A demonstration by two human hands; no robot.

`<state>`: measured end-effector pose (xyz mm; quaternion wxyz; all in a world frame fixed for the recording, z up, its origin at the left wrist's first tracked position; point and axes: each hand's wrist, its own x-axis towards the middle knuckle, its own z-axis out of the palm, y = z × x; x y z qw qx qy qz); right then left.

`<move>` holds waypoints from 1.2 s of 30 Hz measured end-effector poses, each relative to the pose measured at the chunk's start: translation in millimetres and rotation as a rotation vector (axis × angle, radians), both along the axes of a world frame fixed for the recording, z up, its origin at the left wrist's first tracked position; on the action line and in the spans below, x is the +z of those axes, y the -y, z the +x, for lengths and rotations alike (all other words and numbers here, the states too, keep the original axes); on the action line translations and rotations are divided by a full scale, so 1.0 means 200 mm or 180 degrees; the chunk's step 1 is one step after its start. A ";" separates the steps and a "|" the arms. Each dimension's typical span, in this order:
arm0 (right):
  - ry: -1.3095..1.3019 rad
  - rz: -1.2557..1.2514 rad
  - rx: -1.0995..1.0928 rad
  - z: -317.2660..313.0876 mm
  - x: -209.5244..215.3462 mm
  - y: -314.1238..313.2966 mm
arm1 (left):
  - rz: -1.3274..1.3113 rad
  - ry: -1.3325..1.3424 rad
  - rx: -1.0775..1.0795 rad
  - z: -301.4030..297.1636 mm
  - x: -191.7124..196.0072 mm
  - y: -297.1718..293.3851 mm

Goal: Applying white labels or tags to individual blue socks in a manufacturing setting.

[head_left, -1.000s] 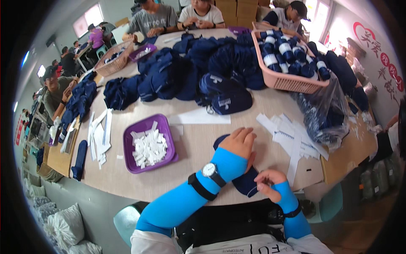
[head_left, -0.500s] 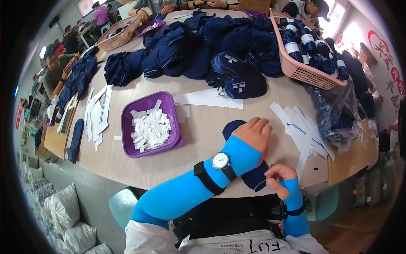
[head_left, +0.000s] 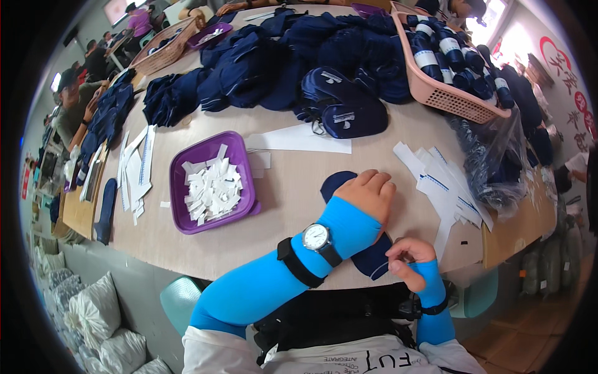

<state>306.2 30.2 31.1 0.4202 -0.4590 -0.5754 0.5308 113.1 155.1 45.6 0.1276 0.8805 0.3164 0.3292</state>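
A navy sock (head_left: 372, 262) lies flat on the table in front of me, its middle covered by my left hand (head_left: 366, 194). That hand is palm down with bent fingers closed over the sock; its fingertips are hidden. Beside the sock's near end is my right hand (head_left: 412, 257), fingers curled and thumb a little apart, with nothing visible between them. Blue sleeves cover both forearms, and a watch (head_left: 316, 237) is on the left one. To the left stands a purple basket (head_left: 182, 209) of small white labels (head_left: 215, 187).
Navy socks (head_left: 249, 75) are heaped across the far side, with a navy printed pouch (head_left: 355, 118) in front. A pink basket (head_left: 458, 105) of banded sock rolls stands at far right, above a clear plastic bag (head_left: 492, 168). White paper strips (head_left: 445, 187) lie to the right. Other people sit around.
The view has shifted slightly, so the table's contents sit a little further left and higher. Both hands keep nearly the same place by the sock.
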 end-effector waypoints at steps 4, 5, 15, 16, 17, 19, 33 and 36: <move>-0.0049 -0.0090 -0.0066 -0.01 0.02 0.00 | -0.0007 -0.0022 -0.0119 0.00 0.02 0.00; -0.0008 -0.0080 -0.0018 -0.01 0.03 0.00 | -0.0015 -0.0042 -0.0113 0.00 0.03 0.00; 0.0019 0.0082 0.0012 -0.03 0.03 -0.02 | -0.0057 0.0081 -0.0220 0.01 0.03 -0.02; 0.0024 0.0150 0.0058 -0.03 0.04 -0.03 | -0.0063 0.0059 -0.0206 0.00 0.04 -0.02; 0.0024 0.0133 0.0032 -0.03 0.04 -0.03 | -0.0079 0.0059 -0.0231 0.00 0.04 -0.02; 0.0080 0.0211 0.0097 -0.03 0.05 -0.03 | -0.0168 0.0036 -0.0342 0.00 0.05 -0.02; -0.1873 0.1358 -0.0008 0.00 0.39 -0.15 | 0.0425 0.0699 -0.1384 -0.01 0.47 0.03; -0.2519 0.1424 0.0273 -0.05 0.68 -0.24 | 0.0487 0.1360 -0.1525 0.02 0.63 0.03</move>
